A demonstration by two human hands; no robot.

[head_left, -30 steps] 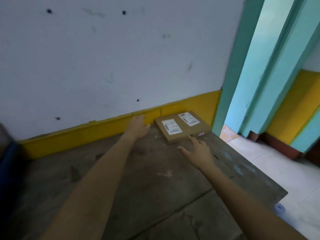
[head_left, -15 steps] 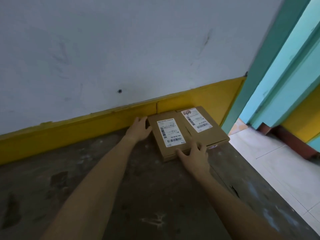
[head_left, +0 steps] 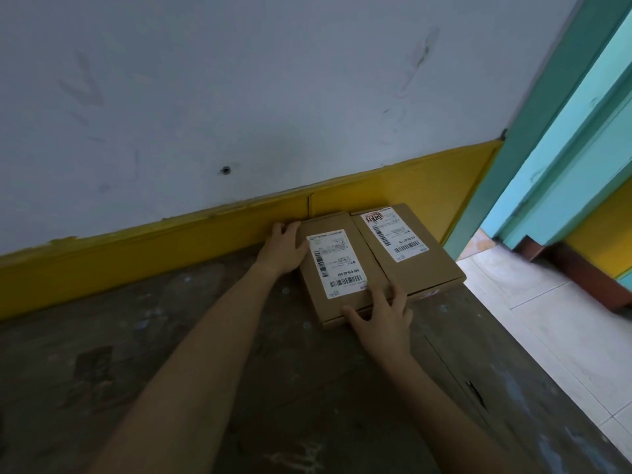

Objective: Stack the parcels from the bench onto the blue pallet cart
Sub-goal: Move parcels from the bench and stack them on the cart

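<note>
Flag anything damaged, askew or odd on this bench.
The bench has a dark crack near its right edge, and its top is scuffed and paint-flecked. The left parcel and right parcel look intact, lying flat side by side against the skirting.

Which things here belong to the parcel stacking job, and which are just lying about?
Job: left parcel, right parcel, bench under them, left hand touching the left parcel's side, right hand at their front edge.

Just there: yellow wall band, teal door frame, tiled floor.
</note>
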